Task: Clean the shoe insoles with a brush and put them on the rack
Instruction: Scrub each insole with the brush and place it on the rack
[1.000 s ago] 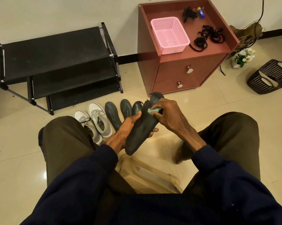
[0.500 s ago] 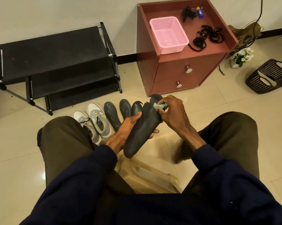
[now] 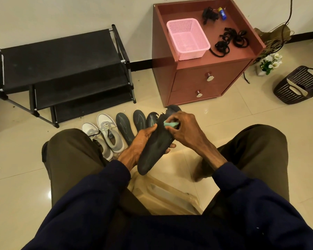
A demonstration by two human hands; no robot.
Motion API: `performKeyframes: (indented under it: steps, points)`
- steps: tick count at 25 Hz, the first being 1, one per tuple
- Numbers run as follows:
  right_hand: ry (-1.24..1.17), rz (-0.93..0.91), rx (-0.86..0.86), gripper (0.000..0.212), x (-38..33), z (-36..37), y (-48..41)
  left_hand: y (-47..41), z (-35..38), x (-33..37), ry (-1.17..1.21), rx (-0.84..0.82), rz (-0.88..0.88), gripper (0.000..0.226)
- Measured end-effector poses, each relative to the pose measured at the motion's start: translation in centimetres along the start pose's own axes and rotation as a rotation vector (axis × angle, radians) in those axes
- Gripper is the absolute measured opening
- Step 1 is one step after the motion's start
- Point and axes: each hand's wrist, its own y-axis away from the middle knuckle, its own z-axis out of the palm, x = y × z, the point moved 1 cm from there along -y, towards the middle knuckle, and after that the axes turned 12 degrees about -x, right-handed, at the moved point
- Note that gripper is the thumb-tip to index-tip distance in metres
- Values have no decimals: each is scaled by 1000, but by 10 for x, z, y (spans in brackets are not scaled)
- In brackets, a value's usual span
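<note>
My left hand [image 3: 139,143] grips a dark insole [image 3: 156,148] from underneath, thumb on its left edge; the insole's toe end is torn and ragged. My right hand [image 3: 184,130] holds a small mint-green brush [image 3: 171,124] pressed against the insole's upper half. Three more dark insoles [image 3: 124,126] lie side by side on the floor beyond my hands; the rightmost is partly hidden by the held one. The black three-tier shoe rack [image 3: 62,69] stands against the wall at the left, its shelves bare.
A pair of white and grey sneakers [image 3: 105,134] lies left of the insoles. A red-brown cabinet [image 3: 206,80] carries a pink basket [image 3: 188,38] and black laces. A dark basket [image 3: 298,85] and a flower pot [image 3: 270,63] sit right. A beige stool [image 3: 163,195] is under me.
My right hand moved the brush up the insole toward the toe and back down slightly. The left hand kept its hold on the insole.
</note>
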Motion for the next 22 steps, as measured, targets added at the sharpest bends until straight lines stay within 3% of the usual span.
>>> performKeyframes:
  steps: [2, 7, 11, 16, 21, 22]
  points:
    - [-7, -35, -74, 16, -5, 2, 0, 0, 0, 0, -10, 11, 20, 46]
    - [84, 105, 168, 17, 13, -8, -5, 0, 2, 0, 23, -11, -15, 51]
    - [8, 3, -1, 17, 2, -2, -3, -1, 0, 0, 9, 3, 1, 49]
    - [59, 119, 182, 17, 14, -9, -7, -4, -3, -3, 15, -17, -16, 55]
    - [-80, -24, -220, 17, -13, 8, 3, -5, -8, -4, -7, 58, 41, 53]
    - [-37, -43, -218, 15, -14, 9, 3, -6, -9, -4, -5, 78, 49, 53]
